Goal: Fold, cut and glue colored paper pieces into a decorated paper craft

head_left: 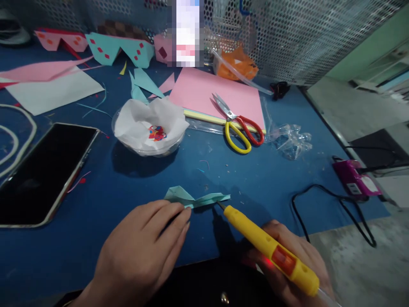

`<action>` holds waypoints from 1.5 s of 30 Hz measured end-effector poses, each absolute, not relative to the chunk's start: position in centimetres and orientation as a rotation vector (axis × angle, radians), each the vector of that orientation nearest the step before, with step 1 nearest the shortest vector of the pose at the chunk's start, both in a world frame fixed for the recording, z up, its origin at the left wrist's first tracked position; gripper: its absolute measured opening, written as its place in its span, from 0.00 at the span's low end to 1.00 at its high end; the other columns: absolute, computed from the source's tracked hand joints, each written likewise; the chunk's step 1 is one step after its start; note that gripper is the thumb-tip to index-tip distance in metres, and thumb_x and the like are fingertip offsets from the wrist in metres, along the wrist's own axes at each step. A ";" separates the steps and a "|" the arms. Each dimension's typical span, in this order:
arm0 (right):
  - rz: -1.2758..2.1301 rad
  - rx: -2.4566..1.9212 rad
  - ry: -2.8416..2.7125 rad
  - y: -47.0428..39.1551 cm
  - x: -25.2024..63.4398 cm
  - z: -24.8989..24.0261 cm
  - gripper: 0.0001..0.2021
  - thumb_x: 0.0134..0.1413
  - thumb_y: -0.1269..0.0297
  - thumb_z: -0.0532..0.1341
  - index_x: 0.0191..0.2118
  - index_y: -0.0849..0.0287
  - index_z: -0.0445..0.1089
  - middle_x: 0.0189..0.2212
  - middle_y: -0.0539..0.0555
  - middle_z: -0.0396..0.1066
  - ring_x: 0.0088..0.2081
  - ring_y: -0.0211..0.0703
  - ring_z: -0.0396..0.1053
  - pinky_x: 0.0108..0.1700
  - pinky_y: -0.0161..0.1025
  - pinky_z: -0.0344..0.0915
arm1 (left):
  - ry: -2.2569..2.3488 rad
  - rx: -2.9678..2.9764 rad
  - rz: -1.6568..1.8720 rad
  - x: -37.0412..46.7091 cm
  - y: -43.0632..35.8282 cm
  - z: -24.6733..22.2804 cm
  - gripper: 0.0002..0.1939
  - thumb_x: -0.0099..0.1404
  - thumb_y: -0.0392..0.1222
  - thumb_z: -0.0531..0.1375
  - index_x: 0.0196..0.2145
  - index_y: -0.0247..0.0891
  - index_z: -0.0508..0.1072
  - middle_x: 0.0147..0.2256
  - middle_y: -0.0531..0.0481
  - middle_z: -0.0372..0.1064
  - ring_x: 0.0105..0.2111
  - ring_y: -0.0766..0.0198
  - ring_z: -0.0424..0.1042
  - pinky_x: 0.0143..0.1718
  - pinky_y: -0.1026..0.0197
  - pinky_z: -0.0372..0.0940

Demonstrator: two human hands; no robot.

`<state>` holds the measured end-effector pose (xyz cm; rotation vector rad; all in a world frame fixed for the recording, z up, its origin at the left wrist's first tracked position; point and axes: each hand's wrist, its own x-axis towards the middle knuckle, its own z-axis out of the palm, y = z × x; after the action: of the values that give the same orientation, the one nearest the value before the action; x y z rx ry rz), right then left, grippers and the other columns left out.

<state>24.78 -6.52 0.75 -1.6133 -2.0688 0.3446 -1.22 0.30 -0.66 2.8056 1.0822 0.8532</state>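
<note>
My left hand (143,243) rests on the blue table, its fingertips pressed together on the near edge of a folded strip of light-blue paper (206,199). In my right hand (297,256) is a yellow hot glue gun (255,236), its fingers wrapped around the underside. A red light glows beside the grip, and a translucent stick shows at the back end. The dark, pointed nozzle meets or nearly meets the strip's right part; exact contact is hard to see. Part of the paper lies hidden under my left fingers.
A paper-lined clear bowl (150,128) holds small coloured scraps. Red-and-yellow scissors (238,123) lie across pink paper sheets (207,91). A phone (47,170) lies at left. Folded paper pieces (121,49) stand behind. A black cable (319,187) and purple box (354,177) sit right.
</note>
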 end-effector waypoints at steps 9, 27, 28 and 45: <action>0.260 -1.609 -2.116 -6.7 25.8 0.4 0.07 0.65 0.58 0.55 0.38 0.55 0.62 0.25 0.48 0.66 0.20 0.38 0.66 0.22 0.35 0.62 | 1.044 2.864 0.787 -1.6 0.4 -0.8 0.11 0.69 0.32 0.56 0.44 0.29 0.77 0.40 0.42 0.76 0.42 0.53 0.69 0.44 0.51 0.62; 0.275 -1.585 -2.159 -6.3 26.0 0.0 0.04 0.64 0.61 0.55 0.38 0.55 0.60 0.25 0.48 0.66 0.20 0.39 0.67 0.20 0.37 0.63 | 1.089 2.807 0.795 -1.6 0.2 -1.0 0.10 0.70 0.32 0.56 0.43 0.28 0.77 0.40 0.42 0.76 0.41 0.53 0.69 0.43 0.50 0.62; 0.277 -1.587 -2.161 -6.4 25.9 0.0 0.04 0.64 0.61 0.55 0.38 0.55 0.60 0.25 0.48 0.66 0.20 0.40 0.68 0.21 0.37 0.64 | 1.090 2.805 0.796 -1.6 0.3 -1.0 0.10 0.70 0.32 0.56 0.43 0.29 0.77 0.40 0.42 0.76 0.41 0.53 0.70 0.43 0.50 0.62; 0.436 -1.557 -2.020 -6.5 26.2 1.1 0.05 0.60 0.62 0.59 0.36 0.54 0.62 0.24 0.46 0.66 0.20 0.37 0.67 0.22 0.34 0.63 | 1.085 2.859 0.757 -1.9 0.7 -1.0 0.11 0.68 0.35 0.57 0.45 0.34 0.77 0.39 0.45 0.77 0.39 0.55 0.73 0.41 0.52 0.66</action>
<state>26.17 -6.52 1.08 -1.5574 -2.0202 0.4358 -1.94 0.67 -0.98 2.8591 1.0848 0.7569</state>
